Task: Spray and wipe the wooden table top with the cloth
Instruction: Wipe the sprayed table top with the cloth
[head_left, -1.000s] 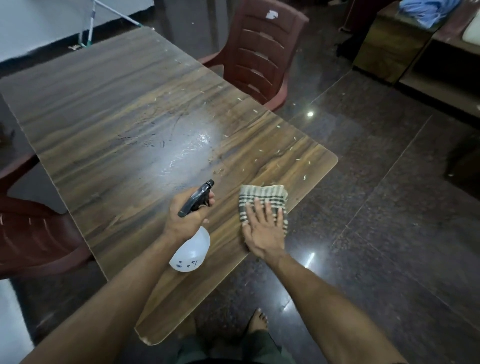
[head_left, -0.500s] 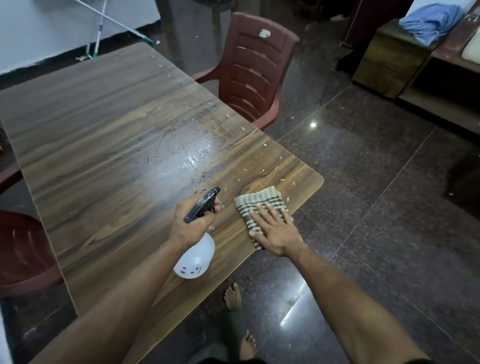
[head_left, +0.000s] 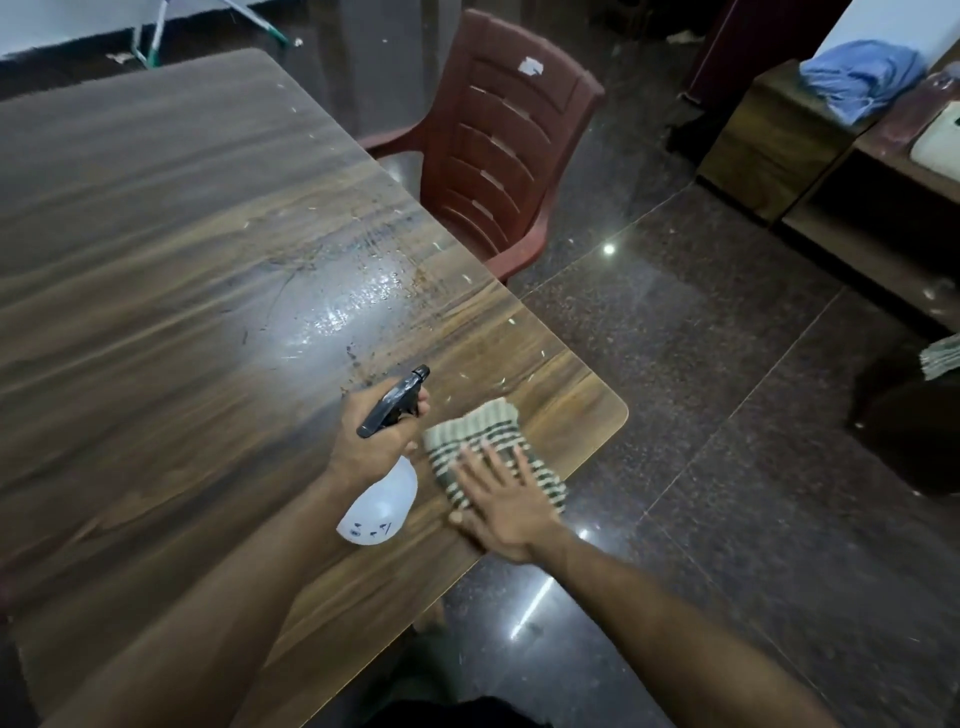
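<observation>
left hand (head_left: 375, 441): fingers curled round bottle (head_left: 382, 506), nozzle past fingertips | right hand (head_left: 506, 506): fingers spread flat, seemingly pressing cloth (head_left: 480, 436) onto table (head_left: 182, 312)

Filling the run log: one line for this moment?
left hand: grips spray bottle | right hand: flat on cloth | table: wet patch, specks

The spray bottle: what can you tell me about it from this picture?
The spray bottle has a rounded, white, translucent body that looks like plastic, with small dark markings near its base, and a black trigger head whose nozzle points away from the person over the table. The left hand grips its neck, fingers at the trigger, holding it tilted above the wood. It hangs just left of the striped cloth, near the table's right corner. Its fill level cannot be judged.
</observation>
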